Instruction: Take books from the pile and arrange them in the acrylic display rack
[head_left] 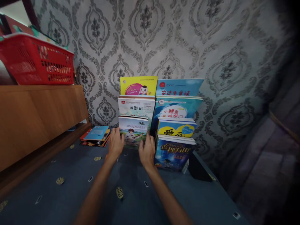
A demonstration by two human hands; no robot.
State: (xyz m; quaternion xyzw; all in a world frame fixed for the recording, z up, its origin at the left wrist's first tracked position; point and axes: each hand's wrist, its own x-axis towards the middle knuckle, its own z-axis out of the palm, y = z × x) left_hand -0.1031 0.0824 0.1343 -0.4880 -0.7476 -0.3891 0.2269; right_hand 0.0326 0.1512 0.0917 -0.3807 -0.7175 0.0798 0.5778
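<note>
My left hand [115, 142] and my right hand [147, 149] grip the two side edges of a book [133, 132] whose cover shows a figure playing a guitar. It stands upright at the front of the left row. Behind it rise a pale book [137, 106] and a taller yellow book [138, 86]. Close by my right hand is the right row: a dark blue book [174, 154] in front, then a blue and yellow book [177, 128], a teal book [180, 106] and a light blue book [180, 87] at the back. Whether more books sit within my grip is hidden.
A small pile of books [96, 133] lies flat left of my left hand. Further left, a red plastic basket [56, 62] sits on a wooden cabinet [42, 118]. Patterned wallpaper [222, 47] backs the books, a dark flat object [199, 168] lies right, and a curtain [260, 140] hangs beyond.
</note>
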